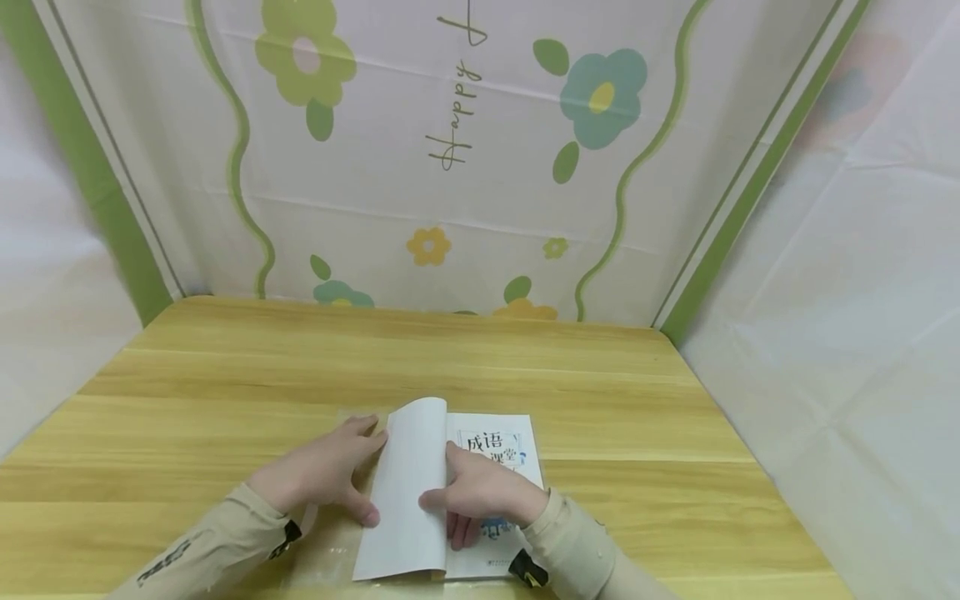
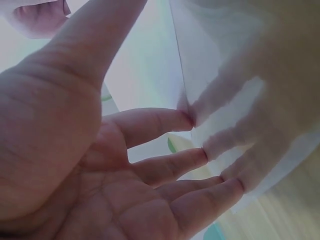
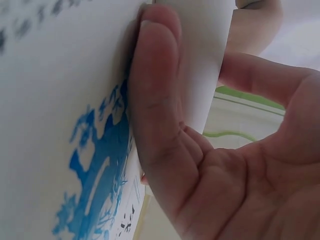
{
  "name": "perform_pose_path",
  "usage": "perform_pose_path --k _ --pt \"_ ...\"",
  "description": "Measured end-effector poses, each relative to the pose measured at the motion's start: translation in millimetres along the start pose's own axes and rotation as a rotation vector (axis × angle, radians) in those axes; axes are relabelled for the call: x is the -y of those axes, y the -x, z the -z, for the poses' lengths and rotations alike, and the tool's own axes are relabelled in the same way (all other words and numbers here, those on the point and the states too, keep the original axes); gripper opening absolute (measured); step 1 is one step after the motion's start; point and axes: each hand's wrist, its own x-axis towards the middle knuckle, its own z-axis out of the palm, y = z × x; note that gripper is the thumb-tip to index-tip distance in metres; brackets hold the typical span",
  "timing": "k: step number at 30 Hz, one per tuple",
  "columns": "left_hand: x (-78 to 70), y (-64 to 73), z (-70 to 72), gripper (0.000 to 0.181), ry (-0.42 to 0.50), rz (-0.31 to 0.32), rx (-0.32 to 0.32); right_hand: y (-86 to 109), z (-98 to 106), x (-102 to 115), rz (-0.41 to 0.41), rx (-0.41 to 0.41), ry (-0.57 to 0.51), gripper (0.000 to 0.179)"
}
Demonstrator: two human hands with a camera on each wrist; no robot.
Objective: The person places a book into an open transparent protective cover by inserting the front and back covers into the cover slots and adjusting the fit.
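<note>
A book (image 1: 487, 492) lies on the table with its title page showing, printed with dark Chinese characters and a blue picture. Its white leaf (image 1: 408, 492) is lifted and curves upward to the left. My right hand (image 1: 487, 487) pinches this leaf, thumb on its white face and fingers behind it. At the leaf's left edge is my left hand (image 1: 330, 467), fingers spread. In the left wrist view, the left fingertips (image 2: 200, 155) touch a glossy surface that mirrors them. Clear plastic film (image 1: 330, 550) lies beneath the left side of the book.
The wood-grain table (image 1: 637, 417) extends behind and to both sides of the book. A white cloth (image 1: 480, 192) with flowers, green vines and lettering hangs along the back. Pale cloth walls (image 1: 847, 333) stand at the sides.
</note>
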Motion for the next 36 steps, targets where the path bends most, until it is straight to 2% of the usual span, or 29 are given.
perform_pose_path --k 3,7,11,13,16,19,26,32,36 --pt "0.4 0.5 -0.3 0.111 0.001 -0.003 -0.004 -0.6 0 0 0.005 0.013 0.002 0.039" --pt "0.0 0.7 -0.4 0.111 0.0 -0.003 -0.003 -2.9 5 -3 0.013 0.074 -0.028 0.055" --pt "0.0 -0.3 -0.8 0.111 -0.004 0.0 -0.001 -5.2 11 -6 0.021 0.114 -0.072 0.056" --pt "0.5 -1.3 -1.2 0.111 -0.007 -0.002 -0.002 -5.9 13 -6 0.021 0.107 -0.08 0.053" --pt "0.0 -1.2 -1.2 0.112 -0.004 0.001 -0.004 -5.9 13 -6 0.013 0.076 -0.072 0.068" --pt "-0.5 -0.9 -0.8 0.112 -0.003 0.004 -0.007 -5.5 11 -4 0.01 0.057 -0.061 0.075" --pt "-0.2 -0.3 -0.9 0.112 -0.012 0.007 -0.003 -4.3 7 -3 0.012 0.004 -0.02 0.071" --pt "0.5 -0.1 -1.2 0.114 -0.003 0.019 -0.006 -3.2 3 -3 0.018 -0.033 0.037 0.084" --pt "0.9 0.0 -1.9 0.114 -0.008 0.005 -0.009 -2.9 3 -3 0.019 -0.03 0.028 0.085"
